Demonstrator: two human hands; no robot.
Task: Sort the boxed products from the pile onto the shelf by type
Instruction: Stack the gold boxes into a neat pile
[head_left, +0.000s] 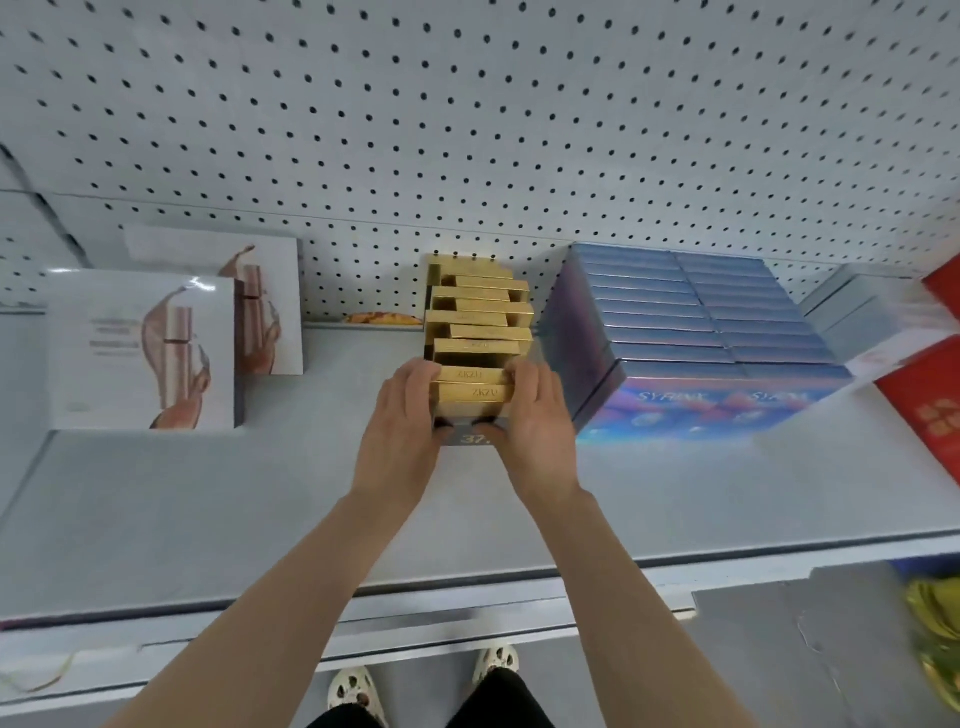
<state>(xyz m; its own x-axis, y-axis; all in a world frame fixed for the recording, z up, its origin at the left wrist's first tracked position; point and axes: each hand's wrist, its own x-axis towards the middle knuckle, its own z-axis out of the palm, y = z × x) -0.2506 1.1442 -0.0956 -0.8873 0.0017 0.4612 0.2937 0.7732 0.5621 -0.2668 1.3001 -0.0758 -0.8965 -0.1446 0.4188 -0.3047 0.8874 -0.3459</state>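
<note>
- Gold boxes (475, 332): shiny metallic gold, with faint tone-on-tone lettering on their tops.
- Blue boxes (696, 322): iridescent blue tops; front faces shade to purple and pink, with pale lettering.
- White boxes (140, 348): white, printed with a rose-gold tube amid a bronze swirl.
- Red boxes (935, 410): bright red, with a lighter printed mark.
- Grey boxes (852, 312): plain pale grey-blue.
- Shelf (260, 493): light grey.
- Back panel (467, 130): white, with a regular grid of dark holes.
- Shoes (353, 693): cream, spotted with dark openings.
</note>
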